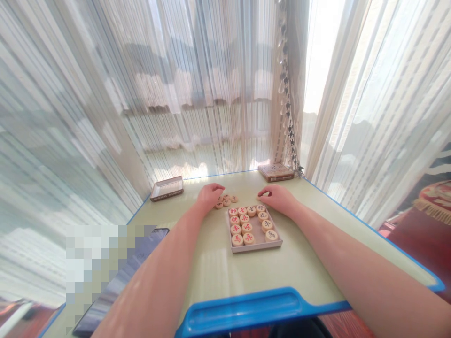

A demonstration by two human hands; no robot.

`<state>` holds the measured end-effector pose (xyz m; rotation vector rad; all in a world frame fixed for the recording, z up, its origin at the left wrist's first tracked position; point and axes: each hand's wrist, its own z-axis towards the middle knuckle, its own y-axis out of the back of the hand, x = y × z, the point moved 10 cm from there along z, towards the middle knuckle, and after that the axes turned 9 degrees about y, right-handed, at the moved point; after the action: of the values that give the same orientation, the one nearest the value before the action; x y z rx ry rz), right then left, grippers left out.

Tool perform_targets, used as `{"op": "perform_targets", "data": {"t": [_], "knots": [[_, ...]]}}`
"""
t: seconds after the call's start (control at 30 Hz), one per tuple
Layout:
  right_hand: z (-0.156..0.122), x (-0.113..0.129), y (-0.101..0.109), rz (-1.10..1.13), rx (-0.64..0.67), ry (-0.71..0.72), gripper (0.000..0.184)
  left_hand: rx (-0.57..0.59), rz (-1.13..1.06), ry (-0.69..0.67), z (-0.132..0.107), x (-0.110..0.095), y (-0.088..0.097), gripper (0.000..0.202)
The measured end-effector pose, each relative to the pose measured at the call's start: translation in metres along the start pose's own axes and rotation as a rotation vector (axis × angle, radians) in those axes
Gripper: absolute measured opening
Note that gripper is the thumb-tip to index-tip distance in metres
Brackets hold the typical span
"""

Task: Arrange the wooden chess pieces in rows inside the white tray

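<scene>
My left hand (210, 193) is curled at the left edge of a small group of loose Chinese chess pieces (226, 202) with dark characters. Its fingers are bent together, and what they hold, if anything, is hidden. Just beyond the far right corner of a shallow open box (256, 244), my right hand (273, 194) pinches a round chess piece (258, 197) at the table surface. Inside the box, pieces with red characters (244, 218) fill the left side. Pieces with dark characters (267, 225) line the right side and part of the far row, with a gap in the middle.
A shallow box lid (167, 188) lies at the table's far left, and a closed flat box (276, 172) at the far right. A dark tablet-like device (121, 277) lies by my left forearm. The table has a raised blue front edge (243, 310); sheer curtains (197, 94) hang behind.
</scene>
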<state>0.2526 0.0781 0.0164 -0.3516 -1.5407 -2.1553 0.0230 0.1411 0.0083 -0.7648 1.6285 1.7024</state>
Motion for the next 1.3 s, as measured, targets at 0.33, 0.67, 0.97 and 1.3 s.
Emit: {"op": "perform_targets", "data": {"t": [0.33,0.67,0.97,1.3], "knots": [[0.000,0.001,0.000,-0.001,-0.004,0.008,0.019,0.070,0.350,-0.369,-0.016,-0.034,-0.032,0.033],[-0.001,0.001,-0.001,0.000,-0.014,0.032,0.017,-0.040,0.070,-0.247,-0.011,-0.033,-0.006,0.030],[-0.017,0.063,0.034,0.087,-0.265,0.413,0.026,0.288,-0.347,-0.210,-0.035,-0.059,-0.034,0.040],[-0.025,0.079,0.039,0.079,-0.294,0.476,0.018,0.472,-0.439,-0.181,-0.057,-0.080,-0.044,0.037]]}}
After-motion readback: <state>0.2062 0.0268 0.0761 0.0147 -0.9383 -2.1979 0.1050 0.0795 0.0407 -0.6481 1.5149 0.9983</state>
